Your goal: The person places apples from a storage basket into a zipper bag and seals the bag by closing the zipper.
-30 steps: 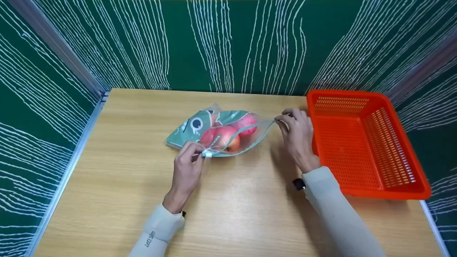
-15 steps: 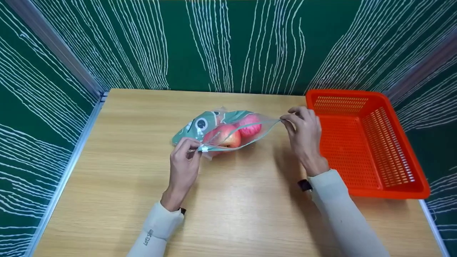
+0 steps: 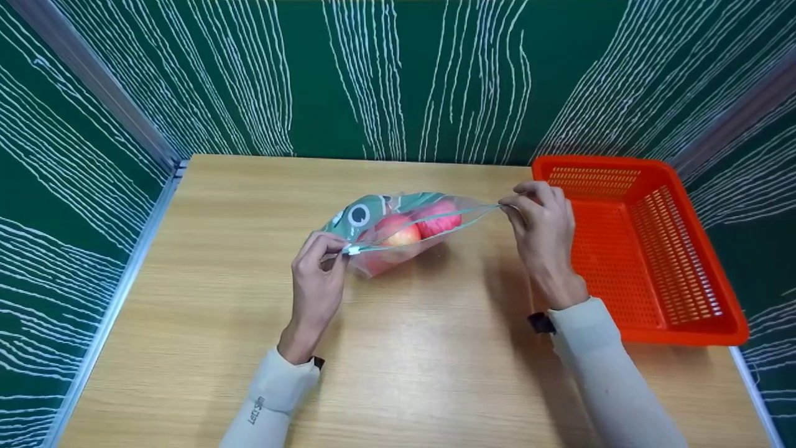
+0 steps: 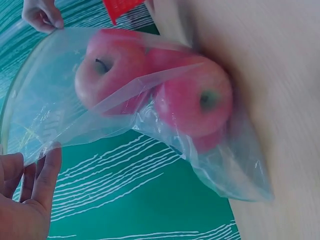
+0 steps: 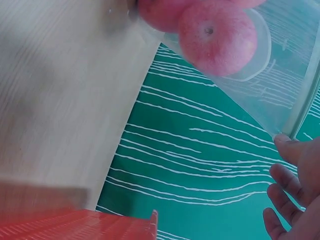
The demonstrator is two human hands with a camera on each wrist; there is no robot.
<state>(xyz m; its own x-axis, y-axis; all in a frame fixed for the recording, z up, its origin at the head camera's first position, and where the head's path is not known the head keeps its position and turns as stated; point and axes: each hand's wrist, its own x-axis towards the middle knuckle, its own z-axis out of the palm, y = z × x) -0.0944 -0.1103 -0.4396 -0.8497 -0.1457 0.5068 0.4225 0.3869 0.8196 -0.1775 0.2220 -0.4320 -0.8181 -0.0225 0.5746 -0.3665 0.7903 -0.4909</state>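
Note:
A clear zip bag (image 3: 404, 252) with a green printed face holds several red apples (image 3: 398, 230). My left hand (image 3: 316, 274) pinches its near left corner, right by the white slider (image 3: 353, 250). At the opposite end of the zip, my right hand (image 3: 542, 239) pinches the other corner between thumb and finger. The zip edge stretches between both hands, and its two strips look slightly apart. In the left wrist view the apples (image 4: 195, 97) sag in the lower part of the bag (image 4: 235, 175). The right wrist view has one apple (image 5: 217, 40) near the bag's side.
An orange-red plastic basket (image 3: 612, 267) stands on the right of the wooden table (image 3: 398, 373), close beside my right hand. Nothing shows on its bottom. Green panels (image 3: 410, 81) with white wavy lines enclose the table's back and sides.
My right hand has moved right and slightly away, drawing the zip edge straighter and narrowing the mouth. My left hand has shifted a little up and left. The bag has tipped up toward the right.

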